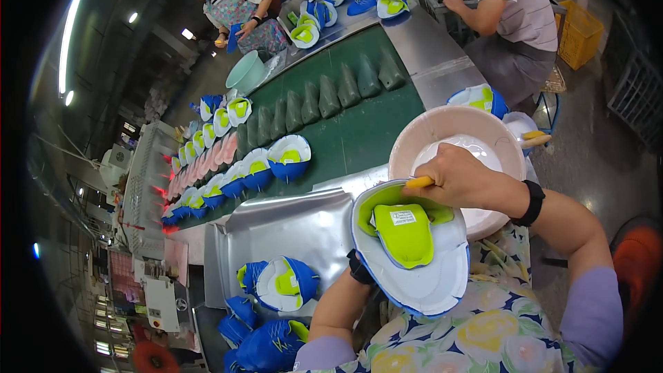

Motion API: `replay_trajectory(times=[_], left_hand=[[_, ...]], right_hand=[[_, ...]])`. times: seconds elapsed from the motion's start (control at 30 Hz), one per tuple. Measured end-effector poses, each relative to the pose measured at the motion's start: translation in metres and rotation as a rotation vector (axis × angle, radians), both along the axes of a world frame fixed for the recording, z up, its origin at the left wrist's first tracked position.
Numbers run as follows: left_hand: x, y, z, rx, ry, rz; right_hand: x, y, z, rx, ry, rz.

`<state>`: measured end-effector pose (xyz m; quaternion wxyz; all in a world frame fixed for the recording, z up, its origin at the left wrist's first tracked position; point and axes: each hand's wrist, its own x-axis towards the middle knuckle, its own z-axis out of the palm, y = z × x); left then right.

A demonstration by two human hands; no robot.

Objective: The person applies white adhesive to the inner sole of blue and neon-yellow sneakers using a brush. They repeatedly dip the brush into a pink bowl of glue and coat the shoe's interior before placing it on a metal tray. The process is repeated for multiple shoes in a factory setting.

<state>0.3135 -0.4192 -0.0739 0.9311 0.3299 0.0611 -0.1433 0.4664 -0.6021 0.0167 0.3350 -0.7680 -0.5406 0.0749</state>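
Observation:
A blue shoe upper [449, 273] with a white underside and lime-green lining is held up in front of me, its opening facing up. A lime tongue-shaped piece [407, 238] with a white label lies inside it. My left hand is hidden behind the upper, supporting it from below; only the black band [359, 267] on that wrist shows. My right hand [456, 176] is closed around a yellow-handled tool [419, 182] at the upper's far edge; the tool's working end is hidden. Just beyond stands a pale pink basin [400, 141] with white liquid in it.
Another tool with a yellow and wooden handle [535, 139] lies at the basin's right rim. A green conveyor [345, 141] carries dark shoe lasts [328, 97] and rows of uppers [257, 169]. More uppers [286, 287] lie on the metal tray [290, 224]. Two people work across the line.

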Motion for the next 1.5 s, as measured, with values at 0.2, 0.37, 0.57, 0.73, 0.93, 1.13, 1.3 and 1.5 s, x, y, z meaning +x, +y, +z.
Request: replay_trajectory(times=[0.2,0.37,0.57,0.73,0.93,1.13,1.3,1.5], left_hand=[[0.001,-0.01,-0.01,-0.02,0.017,-0.049],[0.004,-0.017,-0.016,-0.045,0.022,-0.095],[0.006,-0.015,-0.004,0.031,0.001,-0.057],[0.003,-0.018,0.024,0.228,-0.019,0.03],[0.006,-0.023,0.019,-0.004,0.077,-0.02],[0.009,-0.026,0.016,-0.091,0.002,-0.019],[0.012,-0.022,0.006,-0.038,0.03,-0.075],[-0.002,-0.011,0.005,-0.145,-0.005,-0.07]], right_hand=[[-0.005,-0.006,-0.002,-0.041,-0.198,0.072],[-0.013,-0.002,-0.012,-0.142,-0.288,0.04],[-0.003,-0.001,-0.013,-0.032,-0.185,0.008],[0.002,-0.01,0.013,-0.214,-0.05,0.055],[-0.008,0.006,0.005,-0.202,-0.157,-0.038],[0.005,-0.004,0.0,-0.217,0.003,0.076],[0.007,-0.001,0.02,-0.292,0.105,0.002],[0.005,0.012,0.008,-0.217,-0.038,-0.023]])
